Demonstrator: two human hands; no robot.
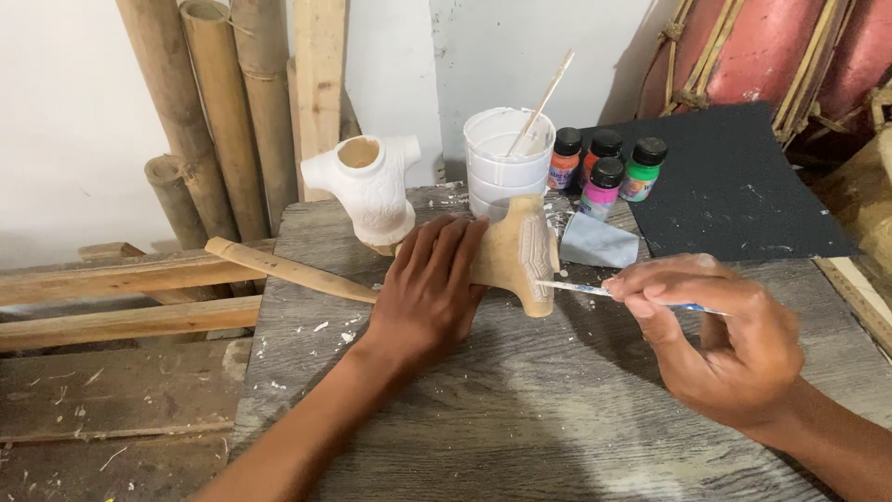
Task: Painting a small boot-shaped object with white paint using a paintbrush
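Your left hand (pixel 427 293) lies flat with fingers spread over the tan, unpainted carved wooden figure (pixel 517 251), pressing it onto the grey weathered wooden tabletop (pixel 520 418). Your right hand (pixel 720 335) is closed in a pinch around a thin paint-stained brush (pixel 595 291), held nearly level, its tip touching the figure's carved end. The figure lies on its side near the middle of the tabletop's far half.

Just behind your left hand stands a white-coated torso-shaped figure with a hollow neck (pixel 367 191). Beside it, a stack of white plastic cups (pixel 506 158) holds a thin wooden stick (pixel 544 98) that leans to the right. Four small paint bottles with black caps (pixel 604 167), orange, red, pink and green, stand close together next to the cups, at the edge of a dark sheet of sandpaper (pixel 734 186). A pale blue-grey folded piece (pixel 599 242) lies just in front of the bottles. A long tan wooden rod (pixel 288 268) juts off the tabletop's left side, and bamboo poles (pixel 204 102) lean against the white wall.
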